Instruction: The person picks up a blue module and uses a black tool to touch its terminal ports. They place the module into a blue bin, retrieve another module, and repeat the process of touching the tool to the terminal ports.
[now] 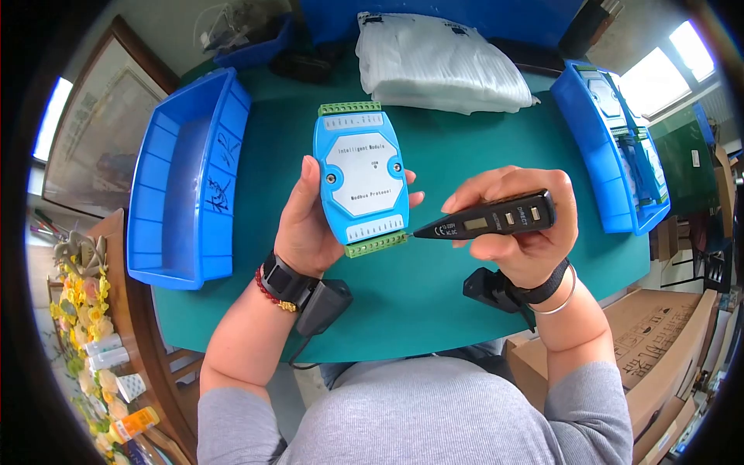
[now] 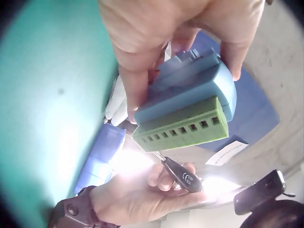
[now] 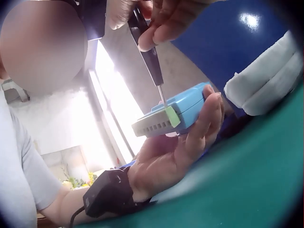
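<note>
The left hand [image 1: 298, 225] grips a blue module [image 1: 363, 174] with a white label and a green terminal block at each end, held up over the table. In the right hand [image 1: 535, 232] is a black pen-shaped tester [image 1: 496, 219] with a small display, pinched between thumb and fingers. Its thin metal tip meets the right end of the near green terminal block [image 1: 377, 246]. From the right wrist view, the tester [image 3: 151, 66] points down onto the top of the green block [image 3: 172, 117]. The left wrist view shows the block's row of square openings [image 2: 183, 129].
On the left of the green table [image 1: 418, 310] stands a blue bin [image 1: 182, 178]. Another blue bin [image 1: 597, 155] at the right holds modules like this one. White wrapped material [image 1: 442, 66] lies at the back. A cardboard box [image 1: 651, 333] stands at lower right.
</note>
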`<state>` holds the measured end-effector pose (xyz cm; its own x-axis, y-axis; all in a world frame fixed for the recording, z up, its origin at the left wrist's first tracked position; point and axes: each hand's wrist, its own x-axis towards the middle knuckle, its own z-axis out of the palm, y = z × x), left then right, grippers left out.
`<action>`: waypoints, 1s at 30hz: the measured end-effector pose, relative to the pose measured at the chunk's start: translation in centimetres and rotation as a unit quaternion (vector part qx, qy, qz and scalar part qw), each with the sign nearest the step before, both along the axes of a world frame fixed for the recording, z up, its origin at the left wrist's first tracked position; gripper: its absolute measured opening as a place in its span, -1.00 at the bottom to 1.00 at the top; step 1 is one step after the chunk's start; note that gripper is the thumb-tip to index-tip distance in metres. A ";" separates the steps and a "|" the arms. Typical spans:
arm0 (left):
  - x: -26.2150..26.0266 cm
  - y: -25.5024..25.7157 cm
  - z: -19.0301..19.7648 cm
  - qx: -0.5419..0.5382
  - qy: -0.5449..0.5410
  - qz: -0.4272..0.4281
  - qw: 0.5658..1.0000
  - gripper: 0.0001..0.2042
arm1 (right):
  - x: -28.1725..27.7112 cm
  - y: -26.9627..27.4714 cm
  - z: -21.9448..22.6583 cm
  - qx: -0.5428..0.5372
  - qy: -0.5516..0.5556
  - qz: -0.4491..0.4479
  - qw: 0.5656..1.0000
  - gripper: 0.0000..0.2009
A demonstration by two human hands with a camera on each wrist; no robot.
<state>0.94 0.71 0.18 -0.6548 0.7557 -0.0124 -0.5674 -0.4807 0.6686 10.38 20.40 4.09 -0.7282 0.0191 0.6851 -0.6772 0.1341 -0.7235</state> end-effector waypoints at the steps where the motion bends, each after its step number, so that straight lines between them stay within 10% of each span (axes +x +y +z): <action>1: -0.1 0.0 -0.1 0.004 -0.001 0.003 1.000 -0.14 | 0.0 0.0 0.2 0.008 0.004 0.001 1.000 -0.55; 8: -0.3 -0.3 -0.1 0.011 -0.006 -0.016 1.000 -0.18 | 0.1 1.0 0.6 -0.109 0.010 0.049 0.993 -0.65; 25: -0.4 -0.4 -0.4 0.051 -0.041 -0.064 0.996 -0.19 | -1.5 1.0 0.6 0.074 0.067 0.187 0.977 -0.74; 30: -0.2 -0.3 -0.2 0.029 -0.065 -0.049 0.996 -0.26 | -0.6 0.1 0.7 0.063 0.018 0.108 0.992 -0.69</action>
